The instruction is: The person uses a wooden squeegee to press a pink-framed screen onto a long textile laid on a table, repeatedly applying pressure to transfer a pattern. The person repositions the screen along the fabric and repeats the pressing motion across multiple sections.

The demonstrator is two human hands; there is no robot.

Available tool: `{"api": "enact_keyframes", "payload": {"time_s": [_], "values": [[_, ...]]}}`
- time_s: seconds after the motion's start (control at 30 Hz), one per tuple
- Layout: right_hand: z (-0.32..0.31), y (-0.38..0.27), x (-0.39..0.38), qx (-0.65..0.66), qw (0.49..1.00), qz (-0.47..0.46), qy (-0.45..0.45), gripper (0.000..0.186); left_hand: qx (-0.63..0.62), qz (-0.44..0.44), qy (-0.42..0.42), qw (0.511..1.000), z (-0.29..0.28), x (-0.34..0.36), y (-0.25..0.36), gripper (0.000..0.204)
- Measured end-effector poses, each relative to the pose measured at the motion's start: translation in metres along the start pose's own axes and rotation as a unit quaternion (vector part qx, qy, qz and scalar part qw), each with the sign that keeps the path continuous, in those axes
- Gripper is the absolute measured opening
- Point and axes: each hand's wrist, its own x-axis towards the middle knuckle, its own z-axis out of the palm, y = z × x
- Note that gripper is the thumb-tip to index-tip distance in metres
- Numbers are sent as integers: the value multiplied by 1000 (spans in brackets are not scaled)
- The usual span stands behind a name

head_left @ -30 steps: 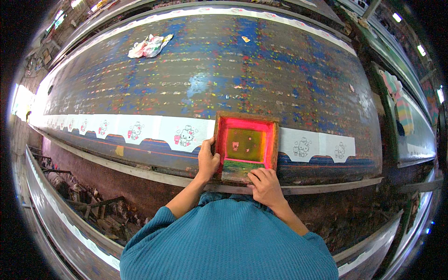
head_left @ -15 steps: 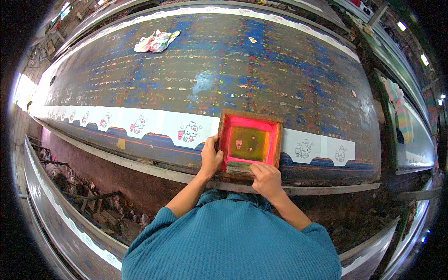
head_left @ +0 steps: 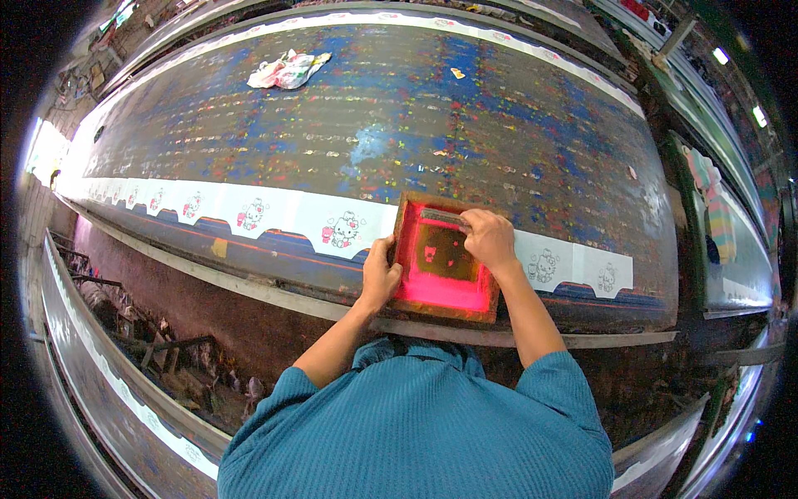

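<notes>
Head-worn, the fisheye view looks down and forward from near, above and behind the framed screen [head_left: 440, 291], taking in the surface [head_left: 332, 116] beyond it.

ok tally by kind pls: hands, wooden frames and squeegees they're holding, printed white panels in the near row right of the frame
Hands: 2, left hand and right hand
Wooden frame: 1
Squeegee: 1
Printed white panels right of the frame: 2
Total: 6

A screen-printing workshop: a long, ink-speckled surface [head_left: 532, 158] carries a row of white printed panels [head_left: 306, 218] and a wooden-framed printing screen [head_left: 445, 287] with a squeegee [head_left: 440, 217]; a second surface [head_left: 736, 274] stands alongside.
</notes>
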Motion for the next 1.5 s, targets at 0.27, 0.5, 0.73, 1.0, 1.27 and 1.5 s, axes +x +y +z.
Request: {"api": "enact_keyframes", "payload": {"time_s": [0.27, 0.5, 0.73, 1.0, 1.27, 1.5], "values": [[-5, -40, -65, 10, 999, 2, -51, 15, 3, -24, -8, 1000, 0, 2, 2, 56], [-28, -93, -130, 35, 998, -6, -55, 33, 27, -15, -1, 1000, 0, 2, 1, 55], [-37, -73, -147, 89, 992, 86, -3, 46, -1, -26, -13, 1000, 0, 3, 1, 56], [-10, -30, -176, 167, 908, 369, 103, 35, -20, -34, -32, 999, -2, 2, 0, 60], [3, -35, -178, 161, 911, 353, 140, 34, -31, -30, -19, 999, 0, 3, 5, 58], [-13, -29, -180, 195, 910, 348, 116, 50, -52, -5, -5, 999, 5, 6, 24, 57]]}}
